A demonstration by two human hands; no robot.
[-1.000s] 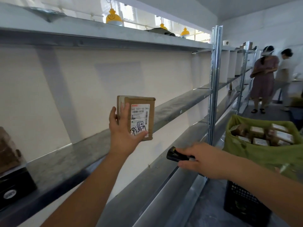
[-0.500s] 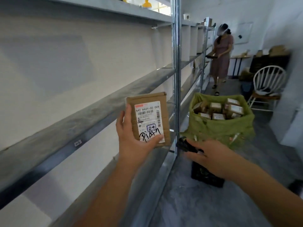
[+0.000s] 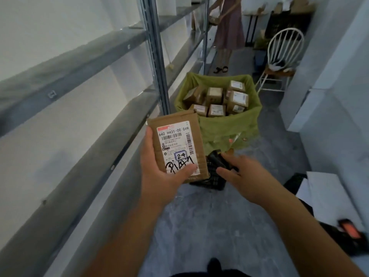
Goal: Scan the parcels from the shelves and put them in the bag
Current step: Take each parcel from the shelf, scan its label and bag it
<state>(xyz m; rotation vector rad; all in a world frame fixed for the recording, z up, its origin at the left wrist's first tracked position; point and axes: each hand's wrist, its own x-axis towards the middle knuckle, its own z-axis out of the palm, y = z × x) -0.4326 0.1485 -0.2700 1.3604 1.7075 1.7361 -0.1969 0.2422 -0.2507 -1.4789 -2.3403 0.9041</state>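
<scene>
Cardboard parcel [image 3: 176, 144] stands upright in the left hand [image 3: 159, 172], thumb pressed across its white label [image 3: 175, 146], fingers behind. Just beside it the right hand [image 3: 242, 176] grips a black scanner [image 3: 216, 159]. Beyond them the green bag [image 3: 225, 126] holds more parcels, beside grey shelves [image 3: 79, 62].

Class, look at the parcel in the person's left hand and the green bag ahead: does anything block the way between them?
Nothing visible does. The left hand holds the parcel just in front of the green bag, whose mouth is open. The right hand, with the scanner, is off to the side.
</scene>
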